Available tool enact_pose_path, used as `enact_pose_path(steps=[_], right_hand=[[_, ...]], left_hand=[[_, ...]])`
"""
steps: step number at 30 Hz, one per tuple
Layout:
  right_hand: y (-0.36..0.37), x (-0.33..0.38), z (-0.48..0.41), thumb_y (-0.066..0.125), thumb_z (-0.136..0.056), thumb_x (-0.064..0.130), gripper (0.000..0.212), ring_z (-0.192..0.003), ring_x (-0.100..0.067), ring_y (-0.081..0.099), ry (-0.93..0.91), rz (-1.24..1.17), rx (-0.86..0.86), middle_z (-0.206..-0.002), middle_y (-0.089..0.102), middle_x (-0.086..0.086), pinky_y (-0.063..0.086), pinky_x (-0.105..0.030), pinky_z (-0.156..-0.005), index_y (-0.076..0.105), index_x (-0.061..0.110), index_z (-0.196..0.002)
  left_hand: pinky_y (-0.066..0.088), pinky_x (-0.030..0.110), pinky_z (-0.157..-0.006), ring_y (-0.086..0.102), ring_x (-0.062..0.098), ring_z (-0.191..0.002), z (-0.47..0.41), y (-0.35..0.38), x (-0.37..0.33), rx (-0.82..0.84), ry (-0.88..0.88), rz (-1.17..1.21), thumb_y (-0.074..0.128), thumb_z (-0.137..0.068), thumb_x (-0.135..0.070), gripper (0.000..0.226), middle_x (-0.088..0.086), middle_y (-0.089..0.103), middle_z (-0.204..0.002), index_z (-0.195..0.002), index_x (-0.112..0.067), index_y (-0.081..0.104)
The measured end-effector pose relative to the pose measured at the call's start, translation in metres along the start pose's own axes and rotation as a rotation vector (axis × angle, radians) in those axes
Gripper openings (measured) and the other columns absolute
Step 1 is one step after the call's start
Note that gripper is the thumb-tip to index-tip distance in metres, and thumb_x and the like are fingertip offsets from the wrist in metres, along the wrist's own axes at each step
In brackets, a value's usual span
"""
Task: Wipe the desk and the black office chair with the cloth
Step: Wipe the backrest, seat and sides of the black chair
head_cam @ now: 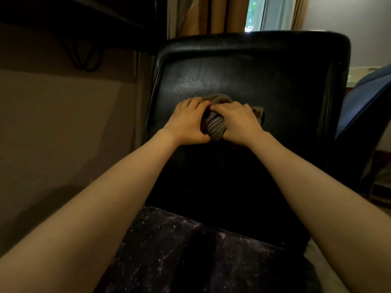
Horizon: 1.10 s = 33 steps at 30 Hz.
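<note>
Both hands work as a pair: the left hand (188,122) and the right hand (240,123) lie side by side, fingers curled round the bunched striped cloth (213,126), pressing it against the middle of the black chair's backrest (275,81). Most of the backrest's bare surface lies above and right of the cloth, rising away from the person. Both arms reach forward almost straight, neither nearer.

Home office: black padded leather office chair (254,70), dark desk (74,9) with hanging black cables (84,58), tan curtains (218,15) beside a bright window (256,11).
</note>
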State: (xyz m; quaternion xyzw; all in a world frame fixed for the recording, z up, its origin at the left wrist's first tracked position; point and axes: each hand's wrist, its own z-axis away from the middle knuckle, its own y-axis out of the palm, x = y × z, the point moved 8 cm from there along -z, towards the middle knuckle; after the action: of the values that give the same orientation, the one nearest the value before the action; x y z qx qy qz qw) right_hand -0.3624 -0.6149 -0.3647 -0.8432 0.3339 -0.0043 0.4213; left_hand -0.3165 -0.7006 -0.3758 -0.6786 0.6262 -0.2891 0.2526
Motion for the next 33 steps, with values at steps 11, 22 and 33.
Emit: enact_pose_path(steps=[11, 22, 33], right_hand=[[0.066, 0.045, 0.079, 0.088, -0.04, 0.019, 0.076, -0.089, -0.031, 0.066, -0.143, 0.096, -0.065, -0.105, 0.067, -0.012, 0.05, -0.04, -0.068, 0.066, 0.011, -0.112], [0.129, 0.076, 0.128, 0.084, -0.026, 0.019, 0.091, -0.08, -0.023, 0.062, -0.271, 0.102, 0.043, -0.096, 0.068, -0.003, 0.05, -0.031, -0.063, 0.056, 0.017, -0.113], [0.045, 0.111, 0.036, 0.035, -0.064, 0.016, 0.046, -0.07, -0.027, 0.054, -0.414, 0.159, -0.381, -0.085, 0.068, -0.008, 0.025, -0.034, -0.062, 0.053, 0.014, -0.107]], left_hand=[[0.035, 0.034, -0.094, 0.048, 0.034, -0.107, 0.08, 0.059, -0.001, 0.075, 0.052, 0.136, 0.078, -0.065, -0.025, 0.071, 0.016, 0.051, -0.12, -0.126, -0.001, 0.05], [0.036, 0.023, -0.09, 0.048, 0.02, -0.11, 0.129, 0.117, 0.002, 0.375, 0.001, 0.194, 0.073, -0.073, -0.029, 0.058, 0.004, 0.05, -0.118, -0.123, -0.011, 0.05], [0.037, 0.025, -0.077, 0.055, 0.028, -0.095, 0.081, 0.017, 0.064, 0.258, -0.06, 0.172, 0.076, -0.061, -0.032, 0.054, 0.014, 0.058, -0.102, -0.106, -0.005, 0.06]])
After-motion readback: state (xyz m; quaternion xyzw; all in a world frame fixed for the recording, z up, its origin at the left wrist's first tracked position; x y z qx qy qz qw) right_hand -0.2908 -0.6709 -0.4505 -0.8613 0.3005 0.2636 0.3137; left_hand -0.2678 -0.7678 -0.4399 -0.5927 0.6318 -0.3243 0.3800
